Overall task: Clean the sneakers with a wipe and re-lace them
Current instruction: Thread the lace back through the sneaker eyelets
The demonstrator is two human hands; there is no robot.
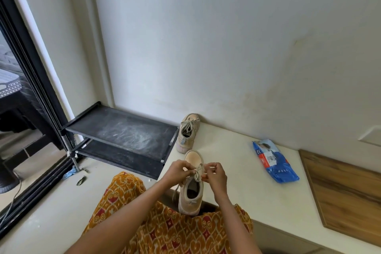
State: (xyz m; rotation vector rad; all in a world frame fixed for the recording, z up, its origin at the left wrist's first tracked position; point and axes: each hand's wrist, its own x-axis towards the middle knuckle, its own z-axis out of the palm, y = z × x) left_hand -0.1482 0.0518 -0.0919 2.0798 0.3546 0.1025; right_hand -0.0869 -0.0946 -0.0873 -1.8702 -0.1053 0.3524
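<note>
Lap: the person sits close against the desk [237,163] in a patterned orange garment [165,231], and the near sneaker's heel juts off the desk edge toward them, which looks meant to bring the eyelets within easy reach.
Near sneaker: the beige shoe [190,194] stands upright, toe pointing at the wall, so the lacing faces up to the worker.
Left hand: the left hand [177,172] has its grip pinched on the lace [198,171] at the shoe's left side.
Right hand: the right hand [214,173] pinches the other lace part on the right; the two pull apart, probably snugging a knot or bow.
Loose end: one lace tail [175,190] hangs down the left side.
Wipes: the blue wipe packet [274,161] lies flat to the right, apart from both shoes, likely set aside.
Far sneaker: the second shoe [188,133] sits by the wall, seemingly laced and tied.
Shoe rack: a dusty black rack [123,130] stands left of the desk.
</note>
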